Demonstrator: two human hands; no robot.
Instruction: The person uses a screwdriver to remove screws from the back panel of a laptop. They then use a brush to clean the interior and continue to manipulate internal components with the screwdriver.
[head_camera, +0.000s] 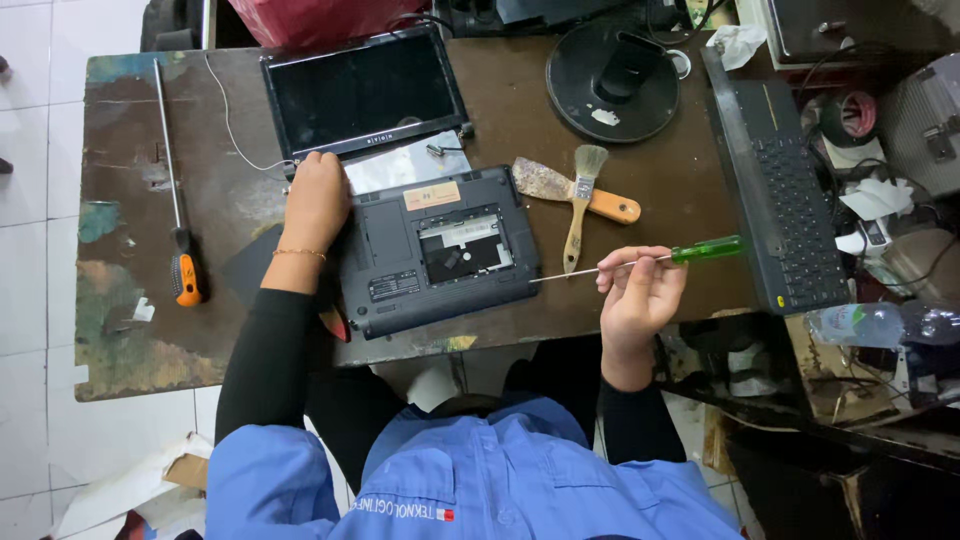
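The left hand (316, 200) rests flat on the upturned laptop base (435, 250) at mid-desk (640, 150), grasping nothing; the right hand (640, 290) grips a green-handled screwdriver (640, 262), tip just beside the base's right edge. Best to keep the base pinned and seat the tip squarely before turning, I'd judge

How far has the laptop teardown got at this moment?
Done: the laptop lies flipped, one bottom bay uncovered. In hand: the right hand holds a green-handled screwdriver; the left hand steadies the case. Left: the main bottom shell is still on.
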